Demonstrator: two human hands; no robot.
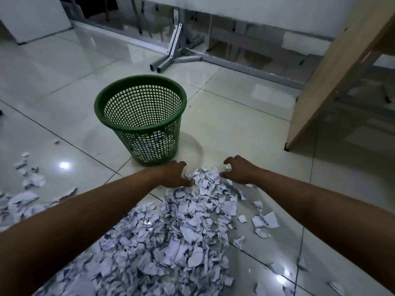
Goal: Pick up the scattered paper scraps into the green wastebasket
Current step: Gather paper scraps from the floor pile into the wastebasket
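1. Our left hand (174, 175) and right hand (240, 169), curled and apart, flank the paper scraps (205, 180) on the floor (64, 86).
2. The green wastebasket (140, 116) stands just ahead, nearer our left hand.

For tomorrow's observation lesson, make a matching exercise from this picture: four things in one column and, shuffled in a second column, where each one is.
Things:
1. green wastebasket
2. left hand
3. right hand
4. wooden panel

Places:
A. leaning at the far right
B. left edge of the paper scraps, near the basket's base
C. upright on the tiled floor, beyond the pile
D. right edge of the pile's far end

Pairs: 1-C, 2-B, 3-D, 4-A
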